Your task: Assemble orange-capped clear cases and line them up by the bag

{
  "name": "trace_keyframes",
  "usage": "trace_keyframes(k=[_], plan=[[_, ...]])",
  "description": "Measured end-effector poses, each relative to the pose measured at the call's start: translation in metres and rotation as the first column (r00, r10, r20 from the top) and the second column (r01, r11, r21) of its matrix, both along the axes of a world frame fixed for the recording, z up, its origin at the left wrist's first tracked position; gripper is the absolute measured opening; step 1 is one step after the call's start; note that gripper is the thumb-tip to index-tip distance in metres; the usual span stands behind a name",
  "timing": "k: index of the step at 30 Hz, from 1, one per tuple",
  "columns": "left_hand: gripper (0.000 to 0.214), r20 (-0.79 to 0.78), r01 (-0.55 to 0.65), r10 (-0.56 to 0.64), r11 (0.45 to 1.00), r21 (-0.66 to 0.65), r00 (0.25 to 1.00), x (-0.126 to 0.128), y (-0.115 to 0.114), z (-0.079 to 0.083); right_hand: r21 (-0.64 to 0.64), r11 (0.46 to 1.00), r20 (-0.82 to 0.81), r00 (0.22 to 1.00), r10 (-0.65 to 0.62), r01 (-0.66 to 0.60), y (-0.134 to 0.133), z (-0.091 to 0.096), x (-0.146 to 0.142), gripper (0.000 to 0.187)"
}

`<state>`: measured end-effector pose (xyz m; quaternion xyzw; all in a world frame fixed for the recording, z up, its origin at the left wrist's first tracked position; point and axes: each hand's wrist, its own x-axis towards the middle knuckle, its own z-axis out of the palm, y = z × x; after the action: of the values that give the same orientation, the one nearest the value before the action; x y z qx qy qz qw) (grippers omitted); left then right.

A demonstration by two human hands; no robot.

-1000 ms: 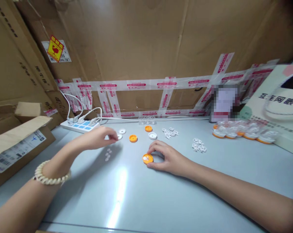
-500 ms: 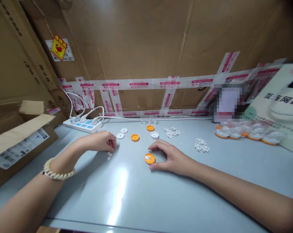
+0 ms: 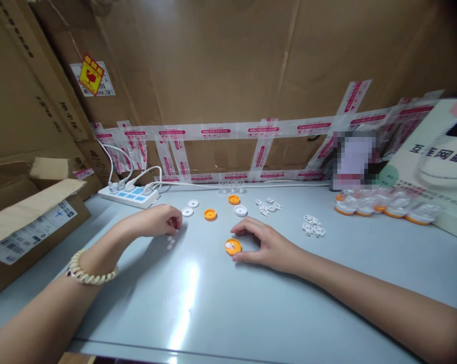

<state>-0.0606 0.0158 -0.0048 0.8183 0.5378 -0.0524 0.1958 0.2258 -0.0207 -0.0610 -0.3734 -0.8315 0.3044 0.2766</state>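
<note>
My left hand (image 3: 164, 221) is closed in a pinch just above the table; what its fingertips hold, if anything, is too small to make out. Below them lie several small white discs (image 3: 170, 242). My right hand (image 3: 262, 243) rests with thumb and fingers apart around a round orange base (image 3: 227, 251). Its thumb is at the base's near edge, and a gap shows between the index finger and the far rim. Inside that base sits a small white piece (image 3: 232, 245). Farther back stand two more orange bases, one an orange base (image 3: 210, 215) with a hole in its middle.
White rings (image 3: 187, 212) and clear domes (image 3: 231, 187) lie toward the back. White cut-out pieces (image 3: 267, 207) form two groups at right. Finished-looking domed units (image 3: 365, 205) stand far right by a printed bag (image 3: 433, 167). A power strip (image 3: 132, 194) and open carton (image 3: 35, 227) are left.
My left hand has lifted slightly off the small white discs, leaving more of them in sight. My right hand and the orange base stay nearly where they were.
</note>
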Motion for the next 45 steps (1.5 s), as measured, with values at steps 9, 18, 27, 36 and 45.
trace_keyframes(k=[9,18,27,36,45], plan=[[0.016,0.016,0.033,-0.034,0.999,0.026,0.999,0.006,-0.002,0.001,-0.012,1.0,0.009,1.0,-0.005,0.005,0.0,0.002,-0.001,0.037],[0.022,-0.026,0.007,-0.007,1.0,0.015,1.0,-0.016,0.005,0.01,-0.005,1.0,-0.006,1.0,-0.006,0.006,0.0,0.0,0.0,0.035],[0.018,-0.069,-0.039,0.04,0.999,0.016,0.997,-0.01,0.005,0.004,-0.026,1.0,-0.03,0.999,-0.015,0.014,-0.002,0.001,0.0,0.033],[0.016,-0.099,0.041,-0.013,0.954,0.297,0.995,0.014,-0.005,0.004,0.116,0.964,-0.362,0.914,-0.184,0.241,0.0,0.006,0.004,0.016],[0.007,0.659,-0.081,-0.297,0.874,0.48,0.691,0.093,-0.061,-0.009,0.508,0.858,-0.391,0.908,0.151,0.076,-0.011,0.006,-0.003,0.027]])
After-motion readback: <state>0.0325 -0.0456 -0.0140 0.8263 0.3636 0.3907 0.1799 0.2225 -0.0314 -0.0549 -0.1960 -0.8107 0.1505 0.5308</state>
